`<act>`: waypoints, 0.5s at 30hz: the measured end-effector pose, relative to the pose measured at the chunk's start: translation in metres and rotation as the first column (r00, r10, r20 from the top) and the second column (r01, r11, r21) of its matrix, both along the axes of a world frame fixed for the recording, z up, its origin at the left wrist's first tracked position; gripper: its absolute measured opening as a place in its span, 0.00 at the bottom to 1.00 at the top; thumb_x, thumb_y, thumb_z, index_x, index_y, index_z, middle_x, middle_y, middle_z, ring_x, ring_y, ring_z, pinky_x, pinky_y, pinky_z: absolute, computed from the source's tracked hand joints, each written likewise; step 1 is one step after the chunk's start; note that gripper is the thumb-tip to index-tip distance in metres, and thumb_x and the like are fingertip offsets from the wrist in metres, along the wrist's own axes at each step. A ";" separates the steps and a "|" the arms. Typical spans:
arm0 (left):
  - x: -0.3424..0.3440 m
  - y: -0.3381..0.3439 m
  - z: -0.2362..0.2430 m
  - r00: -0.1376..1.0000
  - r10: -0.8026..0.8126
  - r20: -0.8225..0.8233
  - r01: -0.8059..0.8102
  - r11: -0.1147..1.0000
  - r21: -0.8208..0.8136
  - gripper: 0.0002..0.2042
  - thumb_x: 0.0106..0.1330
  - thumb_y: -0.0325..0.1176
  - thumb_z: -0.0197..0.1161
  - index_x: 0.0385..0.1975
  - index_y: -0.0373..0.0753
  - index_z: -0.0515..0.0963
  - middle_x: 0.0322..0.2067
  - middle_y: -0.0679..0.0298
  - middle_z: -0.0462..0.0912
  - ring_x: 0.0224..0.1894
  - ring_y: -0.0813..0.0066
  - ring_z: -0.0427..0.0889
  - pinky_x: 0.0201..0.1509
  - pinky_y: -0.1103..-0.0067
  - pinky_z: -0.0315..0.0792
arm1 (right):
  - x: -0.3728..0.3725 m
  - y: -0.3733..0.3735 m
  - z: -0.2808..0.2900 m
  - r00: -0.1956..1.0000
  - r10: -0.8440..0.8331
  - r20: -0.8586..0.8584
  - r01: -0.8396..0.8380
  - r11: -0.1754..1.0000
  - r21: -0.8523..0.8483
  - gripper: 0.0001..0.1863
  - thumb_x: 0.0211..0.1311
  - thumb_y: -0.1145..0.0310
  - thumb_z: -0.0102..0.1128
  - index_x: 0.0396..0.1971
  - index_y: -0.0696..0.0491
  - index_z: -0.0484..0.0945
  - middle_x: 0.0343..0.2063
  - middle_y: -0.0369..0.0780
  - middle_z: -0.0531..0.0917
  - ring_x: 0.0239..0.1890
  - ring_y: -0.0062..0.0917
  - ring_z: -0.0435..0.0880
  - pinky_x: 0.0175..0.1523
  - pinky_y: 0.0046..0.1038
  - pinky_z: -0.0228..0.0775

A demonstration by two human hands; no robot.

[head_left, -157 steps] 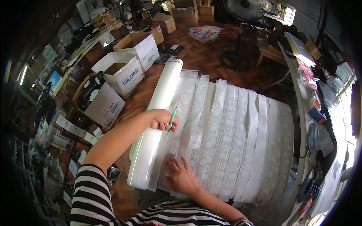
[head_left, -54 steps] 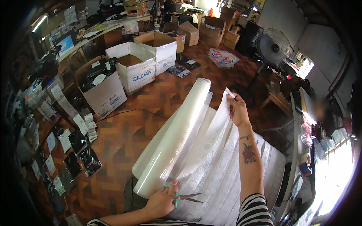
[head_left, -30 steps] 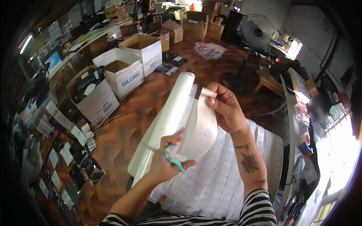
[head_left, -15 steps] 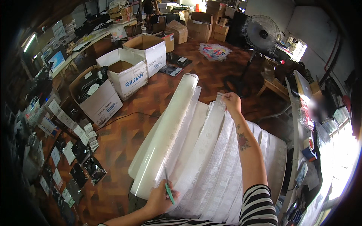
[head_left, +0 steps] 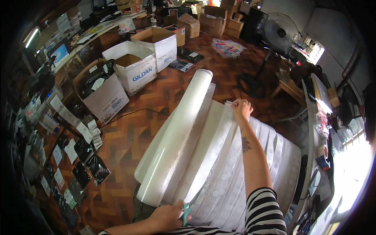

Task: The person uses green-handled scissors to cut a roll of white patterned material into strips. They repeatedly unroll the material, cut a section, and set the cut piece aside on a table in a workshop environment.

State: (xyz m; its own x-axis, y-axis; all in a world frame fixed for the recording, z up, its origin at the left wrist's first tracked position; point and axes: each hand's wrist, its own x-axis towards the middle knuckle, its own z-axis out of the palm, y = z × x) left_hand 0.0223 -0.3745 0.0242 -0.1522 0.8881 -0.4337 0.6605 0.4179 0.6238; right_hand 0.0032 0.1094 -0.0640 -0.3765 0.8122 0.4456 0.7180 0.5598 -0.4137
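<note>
Strip: pale film strip (head_left: 212, 152), lying lengthwise just right of the roll, over the near left part of the layered strips; far end pinched.
Right hand (head_left: 243, 109): thumb and fingers closed on the strip's far end; arm stretched out over the layers.
Left hand (head_left: 168, 217): curled around the scissors, close to the strip's near end.
Scissors (head_left: 185, 214): green handles in the left hand; blade position cannot be told.
Roll (head_left: 176, 143): clear, glossy film, slanting away from the body.
Layered strips (head_left: 235, 168): whitish, with pale round prints, overlapping side by side.
Floor (head_left: 129, 156): brown parquet.
Cartons: white carton (head_left: 137, 76), left beyond the roll.
Fan (head_left: 280, 33): standing, far right.
</note>
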 end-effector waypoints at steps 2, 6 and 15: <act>-0.001 -0.010 -0.001 1.000 -0.003 0.005 0.003 0.999 0.034 0.24 0.55 0.40 0.57 0.45 0.27 0.67 0.25 0.43 0.78 0.31 0.43 0.78 0.35 0.59 0.72 | -0.004 0.000 -0.003 0.999 -0.020 0.024 0.020 1.000 0.017 0.09 0.45 0.61 0.68 0.28 0.44 0.80 0.39 0.34 0.78 0.49 0.31 0.71 0.55 0.42 0.55; -0.010 -0.016 0.001 0.989 -0.048 0.143 0.068 0.988 -0.139 0.31 0.59 0.52 0.53 0.49 0.26 0.62 0.26 0.42 0.79 0.33 0.43 0.79 0.37 0.59 0.72 | -0.005 -0.009 -0.001 0.996 -0.065 0.062 0.060 0.994 0.088 0.12 0.48 0.60 0.66 0.34 0.42 0.79 0.42 0.34 0.77 0.52 0.30 0.70 0.58 0.43 0.53; -0.006 -0.030 -0.006 0.995 -0.104 -0.012 0.097 0.960 -0.262 0.41 0.58 0.64 0.50 0.50 0.24 0.59 0.29 0.40 0.80 0.34 0.42 0.80 0.39 0.60 0.73 | 0.021 -0.169 0.012 0.950 0.262 0.170 -0.277 0.958 0.074 0.25 0.59 0.53 0.54 0.53 0.50 0.66 0.52 0.40 0.69 0.59 0.33 0.63 0.64 0.51 0.43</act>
State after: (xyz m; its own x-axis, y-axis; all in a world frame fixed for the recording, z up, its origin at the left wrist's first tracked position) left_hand 0.0159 -0.4044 0.0184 -0.0823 0.7560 -0.6494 0.7215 0.4947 0.4845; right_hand 0.0240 -0.0594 -0.0518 -0.6468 0.6271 0.4341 0.5862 0.7729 -0.2431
